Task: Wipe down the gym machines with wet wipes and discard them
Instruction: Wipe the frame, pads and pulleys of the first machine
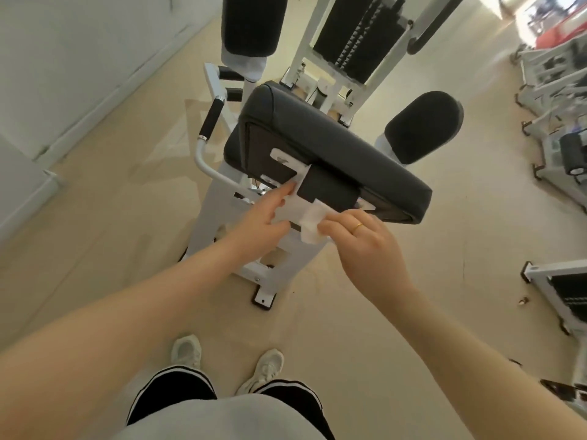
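Head view: looked down over a white-framed gym machine (222,211) with a dark pad (333,144) tilted above its post
Wipe (313,222): white, crumpled; lay against the white bracket (293,204) under the pad's near edge, just beside a small dark block (327,192)
Right hand (365,242): fingers curled around the wipe, clamped on it and pressing it to the bracket; a gold ring (358,228) sat on one finger
Left hand (257,217): fingers mostly straight and apart, holding nothing; forefinger tip touched the bracket's left edge, just left of the wipe
Rollers: one dark roller (422,128) stood right of the pad; another (251,23) rose at the top, left of centre
Weight stack (359,33): black plates in a white frame behind the pad
Handle (211,119): black grip on a white bar, left of the pad
Floor (111,217): pale beige; white wall (79,58) along the left
Other machines (559,122): white frames lined the right edge, well apart from the hands
Person: white shoes (187,352) and dark trousers with white stripes at the bottom
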`<state>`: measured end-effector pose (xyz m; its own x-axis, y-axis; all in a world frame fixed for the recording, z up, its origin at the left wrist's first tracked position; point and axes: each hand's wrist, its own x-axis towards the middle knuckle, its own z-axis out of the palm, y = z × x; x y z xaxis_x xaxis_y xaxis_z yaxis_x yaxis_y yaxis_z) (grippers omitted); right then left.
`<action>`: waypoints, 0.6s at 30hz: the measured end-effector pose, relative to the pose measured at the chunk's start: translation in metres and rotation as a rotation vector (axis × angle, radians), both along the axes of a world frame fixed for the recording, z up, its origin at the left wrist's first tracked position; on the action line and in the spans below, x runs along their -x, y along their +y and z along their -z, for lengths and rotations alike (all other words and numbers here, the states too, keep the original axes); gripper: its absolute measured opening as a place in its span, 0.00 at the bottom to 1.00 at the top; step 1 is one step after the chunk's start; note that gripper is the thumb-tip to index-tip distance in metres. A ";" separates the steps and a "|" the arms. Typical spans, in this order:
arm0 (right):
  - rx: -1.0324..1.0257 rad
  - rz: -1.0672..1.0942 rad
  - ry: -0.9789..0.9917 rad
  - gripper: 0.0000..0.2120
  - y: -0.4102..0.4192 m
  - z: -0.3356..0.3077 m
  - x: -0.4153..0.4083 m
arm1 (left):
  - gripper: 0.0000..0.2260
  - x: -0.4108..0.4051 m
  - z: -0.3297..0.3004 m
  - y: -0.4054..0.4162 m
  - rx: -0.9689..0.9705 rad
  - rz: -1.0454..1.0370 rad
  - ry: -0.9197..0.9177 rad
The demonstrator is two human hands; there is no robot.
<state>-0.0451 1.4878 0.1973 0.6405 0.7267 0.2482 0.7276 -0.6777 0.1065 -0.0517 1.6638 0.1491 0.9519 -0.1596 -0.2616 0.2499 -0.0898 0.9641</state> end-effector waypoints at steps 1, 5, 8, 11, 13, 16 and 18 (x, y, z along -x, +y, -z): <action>-0.093 0.099 0.119 0.10 -0.014 0.009 0.005 | 0.27 0.000 -0.001 -0.004 0.009 -0.020 0.003; -0.593 0.698 0.777 0.11 -0.059 0.046 -0.011 | 0.25 -0.002 -0.002 -0.022 -0.006 -0.161 0.009; -0.839 0.936 1.062 0.08 -0.092 0.083 -0.025 | 0.26 -0.002 0.005 -0.042 -0.052 -0.295 -0.008; -0.798 0.944 1.293 0.05 -0.120 0.110 -0.025 | 0.21 0.000 0.016 -0.065 -0.067 -0.491 -0.024; -0.746 0.927 1.388 0.04 -0.143 0.124 -0.024 | 0.20 0.002 0.020 -0.083 -0.040 -0.624 -0.018; -0.595 0.869 1.482 0.04 -0.180 0.140 -0.026 | 0.24 0.007 0.031 -0.119 -0.036 -0.815 -0.032; -0.531 0.804 1.505 0.06 -0.205 0.148 -0.031 | 0.25 0.012 0.043 -0.148 0.006 -0.931 -0.010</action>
<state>-0.0143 1.2826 0.0492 0.6353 0.1971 -0.7467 -0.5118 -0.6166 -0.5982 -0.0640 1.5161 0.1058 0.6991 0.6683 -0.2544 0.2108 0.1474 0.9664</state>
